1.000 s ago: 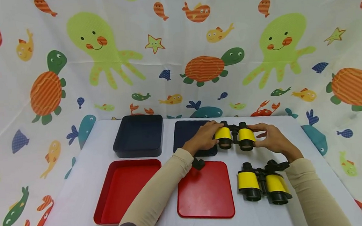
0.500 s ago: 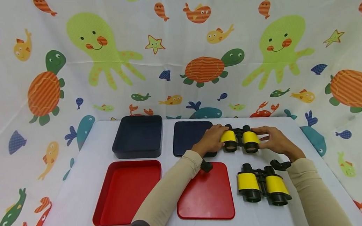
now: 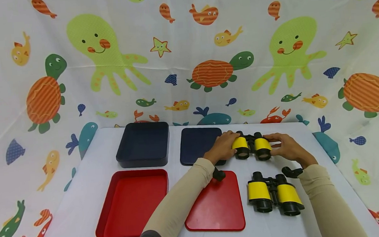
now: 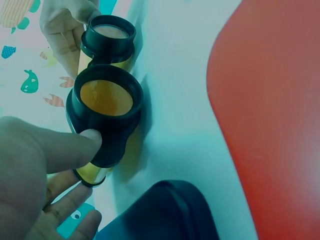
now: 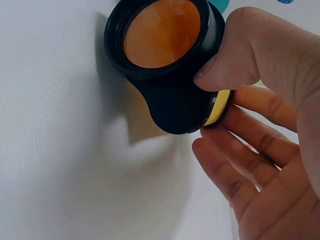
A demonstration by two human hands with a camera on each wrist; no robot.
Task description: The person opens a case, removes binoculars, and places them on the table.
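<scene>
Shifted slightly right and down since a second ago: far binoculars, with both hands along; now low at the table's far right, just right of the flat navy lid. Cannot tell from the head view whether resting or just above the cloth; wrist views suggest touching or nearly so.

Gripped from both ends, probably for level carry: left hand pinching the left barrel, thumb on the black objective rim, fingers under the yellow band. Right hand mirroring on the right barrel, thumb on the rim, fingers curled beneath. Orange lenses facing the person.

Centred between the two hands, bridge free, no finger over the lenses.

Second binoculars near the right front edge, untouched, close by the right forearm. Red lid under the left forearm, red tray left of it, navy tray behind that.
</scene>
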